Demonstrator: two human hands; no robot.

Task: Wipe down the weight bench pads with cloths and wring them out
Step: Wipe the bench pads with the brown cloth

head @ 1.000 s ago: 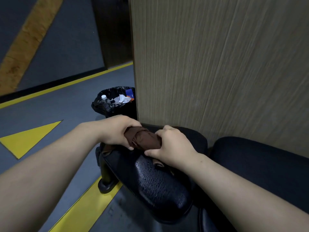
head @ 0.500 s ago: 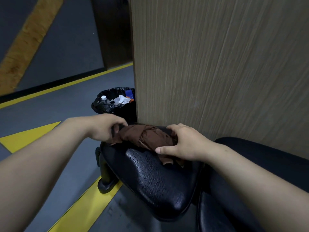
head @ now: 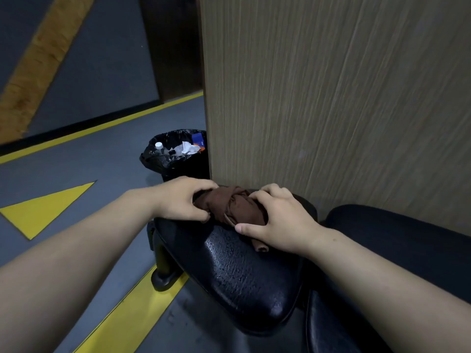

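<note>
Cloth (head: pixel 229 207): brown, soft weave, bunched and twisted into a short roll; it lies on the far end of the bench pad, between the two hands, with one loose end poking out under the right palm.
Left hand (head: pixel 183 200): fingers curled tight round the left end of the cloth, thumb tucked below it, gripping.
Right hand (head: pixel 277 222): fingers bent over the right part of the cloth and clutching it; thumb stretched out flat on the pad.
Pad (head: pixel 229 276): black vinyl, pebbled grain, rounded corners, glossy and beaded with wet spots on the near half.
Second pad (head: pixel 395 250): black, smoother, duller; just beside the first on the right, a narrow gap between them.
Bench leg (head: pixel 165 271): black tube with a rounded foot, standing on the floor below the pad's left edge.
Wall (head: pixel 331 98): wood-grain panel, fine vertical streaks, rising directly behind the pad's far end and hiding what lies beyond.
Bin (head: pixel 175 159): black crinkled liner, holding white crumpled paper, a capped bottle and a blue-orange wrapper; it stands against the wall's corner, behind the left hand.
Floor (head: pixel 76 169): matte grey, marked with a yellow triangle (head: pixel 43 207) and yellow stripes.
</note>
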